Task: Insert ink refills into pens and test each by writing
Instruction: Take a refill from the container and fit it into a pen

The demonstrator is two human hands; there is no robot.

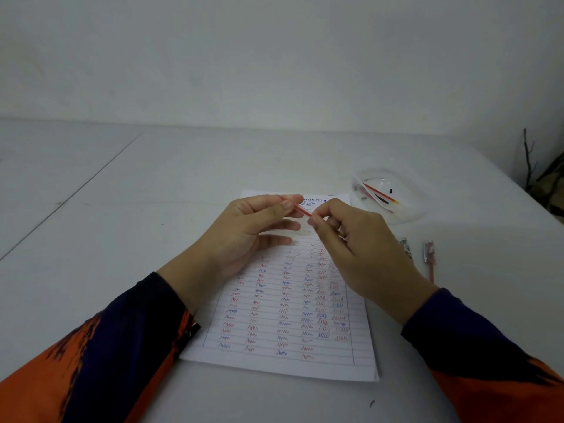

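I hold a thin red refill (300,209) above the top of the lined sheet (287,312), one end in each hand. My left hand (256,230) pinches its far end between thumb and forefinger, the other fingers loosely out. My right hand (357,248) has its fingertips curled together around the near end; whether a pen barrel is in that hand I cannot tell.

The sheet lies flat on the white table (122,239), partly under my wrists. It is filled with rows of small zigzag scribbles in red and blue. Printed header at top reads "…ATAN PUTIH"; the smaller lines below it are too small to read.

To the right of the sheet, a clear plastic dish (396,209) holds a small clear bag with red and dark refills (378,192). Nearer me, right of my right hand, two pens lie on the table: a clear one (406,247) and a pink one (429,259), just apart.

Sleeves orange and navy.
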